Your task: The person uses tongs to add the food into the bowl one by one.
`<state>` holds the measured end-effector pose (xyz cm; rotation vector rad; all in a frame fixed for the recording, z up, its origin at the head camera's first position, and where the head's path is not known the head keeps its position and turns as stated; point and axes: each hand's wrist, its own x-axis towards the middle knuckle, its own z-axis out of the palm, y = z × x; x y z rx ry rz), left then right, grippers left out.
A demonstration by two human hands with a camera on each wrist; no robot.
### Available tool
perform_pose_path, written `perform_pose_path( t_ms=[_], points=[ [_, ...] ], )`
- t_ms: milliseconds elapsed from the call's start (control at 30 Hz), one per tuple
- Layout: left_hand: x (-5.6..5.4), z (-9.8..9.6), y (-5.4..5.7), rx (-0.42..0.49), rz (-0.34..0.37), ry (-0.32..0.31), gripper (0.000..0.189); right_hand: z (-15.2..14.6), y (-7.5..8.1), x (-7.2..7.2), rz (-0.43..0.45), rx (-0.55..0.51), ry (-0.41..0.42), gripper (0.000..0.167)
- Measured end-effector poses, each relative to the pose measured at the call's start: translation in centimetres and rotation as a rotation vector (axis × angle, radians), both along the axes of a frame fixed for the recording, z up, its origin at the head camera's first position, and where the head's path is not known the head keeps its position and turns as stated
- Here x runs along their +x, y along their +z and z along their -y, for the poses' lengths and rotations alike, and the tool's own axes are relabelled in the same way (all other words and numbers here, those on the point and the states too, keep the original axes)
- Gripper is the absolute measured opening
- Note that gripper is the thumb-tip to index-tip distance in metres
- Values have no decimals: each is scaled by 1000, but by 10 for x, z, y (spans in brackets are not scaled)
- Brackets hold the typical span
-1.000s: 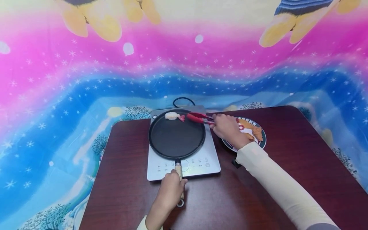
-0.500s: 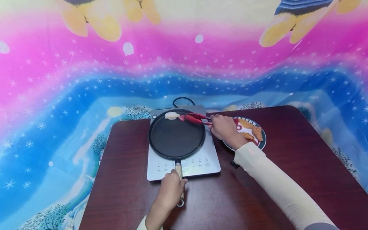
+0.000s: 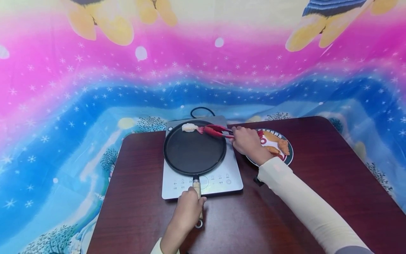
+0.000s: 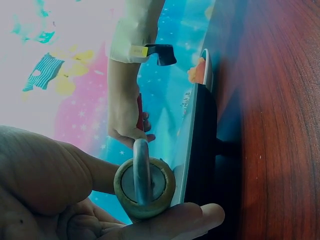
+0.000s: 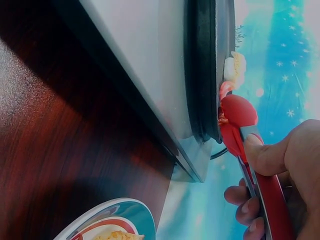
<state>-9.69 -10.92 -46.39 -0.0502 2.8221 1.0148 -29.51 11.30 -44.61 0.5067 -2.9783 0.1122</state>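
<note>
My left hand (image 3: pixel 189 207) grips the wooden handle (image 3: pixel 197 188) of a flat black frying pan (image 3: pixel 195 151), which sits on a silver induction cooker (image 3: pixel 222 183). The handle's metal hanging ring (image 4: pixel 142 172) faces the left wrist camera. Near the pan's far rim lies a shrimp (image 3: pixel 189 127) with a pale body and a red tail. My right hand (image 3: pixel 248 143) holds red tongs (image 3: pixel 217 130), thumb along one arm. In the right wrist view the red tong heads (image 5: pixel 239 112) are at the shrimp's tail; whether they pinch it I cannot tell.
To the right of the cooker, partly under my right forearm, stands a patterned plate (image 3: pixel 291 158) with fried pieces (image 3: pixel 283 146). A dark reddish wooden table (image 3: pixel 136 176) carries everything. Behind the cooker a black cable loop (image 3: pixel 203 108) stands up before the printed backdrop (image 3: pixel 177 91).
The tongs and my right hand have shifted slightly left, bringing the tong heads to the shrimp's tail. My left hand, the pan and the shrimp look unmoved.
</note>
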Motion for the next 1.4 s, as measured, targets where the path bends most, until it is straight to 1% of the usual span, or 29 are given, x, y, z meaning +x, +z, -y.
perform_pose_path(
  t_ms=[300,433,533,767,967,1067,1200,1300,1400],
  points=[
    [0,1,-1,1,8,-4,31,-1,-1,-1,18,-8,0,41],
    [0,1,-1,-5,-6,-10,30,-1,-1,-1,21,-5,2,41],
    [0,1,-1,-7,-14,-14,30,-1,0,0,30,-7,-5,44],
    [0,1,-1,10,-3,-7,32,0,3,1,45,-10,-19,50],
    [0,1,-1,3,-9,-4,32,-1,6,3,66,-22,-31,57],
    [0,1,-1,5,-8,-4,31,-3,9,4,84,-44,-39,61],
    [0,1,-2,-4,-19,-10,30,-9,16,7,123,-101,-53,62],
    [0,1,-2,-14,-32,-11,30,-16,22,8,155,-145,-67,66],
    [0,1,-2,-17,-33,-7,31,-27,27,10,161,-166,-74,68]
  ],
)
